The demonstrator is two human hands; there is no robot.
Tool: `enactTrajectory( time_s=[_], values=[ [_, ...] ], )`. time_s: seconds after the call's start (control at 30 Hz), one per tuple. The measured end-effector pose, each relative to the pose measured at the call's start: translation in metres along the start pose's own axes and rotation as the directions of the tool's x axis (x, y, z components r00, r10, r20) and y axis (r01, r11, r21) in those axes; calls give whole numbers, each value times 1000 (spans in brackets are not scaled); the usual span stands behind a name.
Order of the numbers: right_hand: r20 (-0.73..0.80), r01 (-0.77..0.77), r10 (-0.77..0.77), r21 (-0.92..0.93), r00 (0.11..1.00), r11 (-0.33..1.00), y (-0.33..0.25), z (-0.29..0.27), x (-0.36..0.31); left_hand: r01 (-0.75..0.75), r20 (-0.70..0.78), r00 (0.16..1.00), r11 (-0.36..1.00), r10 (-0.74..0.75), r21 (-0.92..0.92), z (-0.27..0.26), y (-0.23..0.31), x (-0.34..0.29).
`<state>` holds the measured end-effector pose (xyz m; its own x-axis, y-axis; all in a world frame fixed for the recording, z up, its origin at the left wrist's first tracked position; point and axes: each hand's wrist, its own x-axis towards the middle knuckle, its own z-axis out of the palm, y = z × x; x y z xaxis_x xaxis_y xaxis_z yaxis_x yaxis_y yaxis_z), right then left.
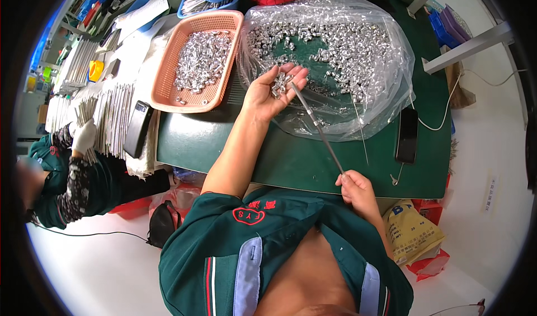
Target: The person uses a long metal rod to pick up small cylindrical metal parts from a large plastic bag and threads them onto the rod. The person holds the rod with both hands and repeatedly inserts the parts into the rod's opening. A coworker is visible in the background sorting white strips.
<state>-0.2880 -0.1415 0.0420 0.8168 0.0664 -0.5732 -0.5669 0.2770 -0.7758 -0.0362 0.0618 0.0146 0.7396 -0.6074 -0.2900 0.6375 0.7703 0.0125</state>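
Observation:
My left hand (262, 100) is palm up and cupped, with several small shiny metal sleeves (281, 85) lying in it. My right hand (358, 190), near the table's front edge, is closed around the near end of a thin grey metal rod (321, 132). The rod slants up and left, its far tip at the fingers of my left hand. Whether the tip is inside a sleeve is too small to tell. Beyond my left hand, a clear plastic bag (396, 64) lies spread out with a great many loose sleeves (358, 53) on it.
Left of the bag stands an orange basket (162, 75) of small metal pieces. A black phone (406, 136) with a cable lies at the right, near a thin needle-like wire (361, 128). Bundled rods (112, 117) and a gloved co-worker's hand (85, 137) are at the left.

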Motion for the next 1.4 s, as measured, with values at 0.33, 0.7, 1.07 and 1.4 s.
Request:
enactTrajectory(
  time_s=[0.33,0.7,1.07,1.4],
  values=[
    [-182,87,-160,-357,970,930,-19,-14,-10,41,-75,997,994,-33,106,1,2,-1],
    [-111,168,-270,-549,956,819,-14,-12,-8,43,10,999,986,-45,161,-2,1,-2],
    [-153,139,-394,-772,906,620,-29,-3,-18,64,12,998,968,-69,244,-8,-1,1],
    [-105,50,-86,-311,991,949,-14,-12,-7,57,102,994,993,-47,-101,-3,-7,1]
  ],
)
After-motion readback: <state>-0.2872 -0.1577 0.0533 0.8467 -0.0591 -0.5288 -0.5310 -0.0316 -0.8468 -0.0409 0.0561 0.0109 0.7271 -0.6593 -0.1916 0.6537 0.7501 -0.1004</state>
